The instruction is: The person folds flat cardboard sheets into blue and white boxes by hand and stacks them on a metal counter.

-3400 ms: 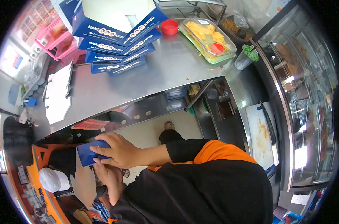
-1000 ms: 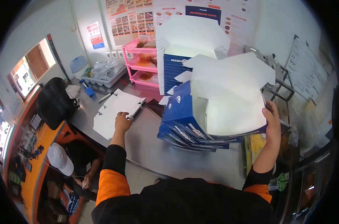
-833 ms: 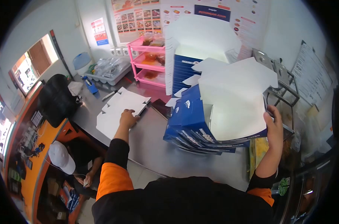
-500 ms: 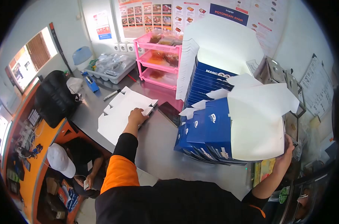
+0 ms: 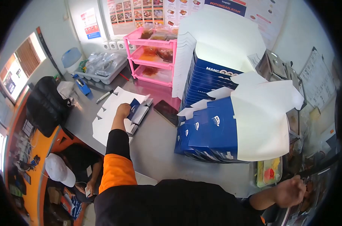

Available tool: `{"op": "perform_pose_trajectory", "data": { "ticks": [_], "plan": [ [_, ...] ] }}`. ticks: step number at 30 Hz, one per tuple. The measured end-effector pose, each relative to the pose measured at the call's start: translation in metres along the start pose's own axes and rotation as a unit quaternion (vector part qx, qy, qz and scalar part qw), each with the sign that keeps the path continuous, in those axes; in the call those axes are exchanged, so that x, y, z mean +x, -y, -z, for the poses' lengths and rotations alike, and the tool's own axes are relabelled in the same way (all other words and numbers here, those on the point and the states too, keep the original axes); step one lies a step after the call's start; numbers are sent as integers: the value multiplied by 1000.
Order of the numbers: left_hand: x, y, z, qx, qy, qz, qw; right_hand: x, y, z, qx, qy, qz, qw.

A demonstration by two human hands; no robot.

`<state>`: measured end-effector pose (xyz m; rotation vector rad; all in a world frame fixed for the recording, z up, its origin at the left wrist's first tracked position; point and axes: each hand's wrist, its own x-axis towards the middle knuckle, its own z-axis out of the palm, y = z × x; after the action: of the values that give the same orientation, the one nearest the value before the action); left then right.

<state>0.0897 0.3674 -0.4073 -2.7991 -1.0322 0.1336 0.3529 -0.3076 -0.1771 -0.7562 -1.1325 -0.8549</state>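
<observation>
My left hand (image 5: pixel 123 110) is closed on the edge of a flat box blank (image 5: pixel 110 116), white inside, on the metal counter. A blue printed panel (image 5: pixel 133 107) shows beside my fingers where the edge is raised, with more folded sheets beneath. My right hand (image 5: pixel 290 191) is low at the right, apart from the boxes, its fingers blurred and partly turned away. In front of me stand nested blue takeaway boxes (image 5: pixel 210 126) with white lids raised. Behind them rises a taller stack of similar blue boxes (image 5: pixel 205 81).
A phone (image 5: pixel 166 112) and a marker (image 5: pixel 104 96) lie on the counter. A pink rack (image 5: pixel 153 62) holds packed food behind, beside a grey tray (image 5: pixel 107 78). A plastic food container (image 5: pixel 269 172) is near my right hand. A person in a white cap (image 5: pixel 60 169) sits at lower left.
My left hand has shifted slightly left and raised the blank's edge, exposing its blue side. My right hand has left the open box and moved down toward me.
</observation>
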Motion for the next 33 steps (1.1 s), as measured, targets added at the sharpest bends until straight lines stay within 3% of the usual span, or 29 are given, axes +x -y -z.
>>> {"op": "perform_pose_trajectory", "data": {
  "ticks": [2,3,4,6,7,8,10,11,13,15,18,20,21,23,25,28,29,32,33],
  "plan": [
    [-12,1,0,-86,-163,122,975,4,21,-57,96,74,4,993],
    [-35,-20,44,-229,-254,238,909,-4,28,-83,158,90,-31,983],
    [-65,-37,94,-362,-333,343,800,-13,30,-101,220,106,-65,968],
    [-103,-36,134,-514,-370,335,697,-17,25,-118,376,328,-164,851],
    [-120,-42,143,-603,-390,288,633,-2,24,-143,320,459,-117,821],
    [-139,-52,148,-682,-404,238,561,-21,30,-159,259,474,-82,838],
    [-187,-93,172,-820,-374,179,394,-49,32,-196,246,553,-78,792],
    [-210,-121,190,-852,-329,173,369,-58,34,-212,228,589,-76,772],
    [-248,-171,204,-887,-311,128,315,-86,36,-236,200,583,-25,787],
    [-276,-210,214,-931,-283,74,218,-111,41,-251,201,572,-26,795],
    [-307,-230,204,-971,-196,9,135,-130,54,-258,188,585,1,789],
    [-323,-229,202,-961,-214,52,167,-136,59,-257,193,590,67,781],
    [-333,-230,208,-953,-231,61,186,-133,60,-254,234,628,78,738],
    [-354,-231,220,-942,-244,72,219,-134,68,-246,370,586,-11,720],
    [-371,-230,220,-899,-328,86,277,-132,77,-242,507,516,-146,675],
    [-382,-239,220,-865,-402,66,292,-117,84,-232,531,478,-212,667],
    [-385,-241,220,-859,-420,48,290,-114,84,-233,514,478,-188,687],
    [-382,-258,240,-859,-435,44,266,-108,79,-236,439,515,34,735],
    [-383,-259,239,-864,-434,35,252,-105,77,-235,439,529,32,726]
  ]
}}
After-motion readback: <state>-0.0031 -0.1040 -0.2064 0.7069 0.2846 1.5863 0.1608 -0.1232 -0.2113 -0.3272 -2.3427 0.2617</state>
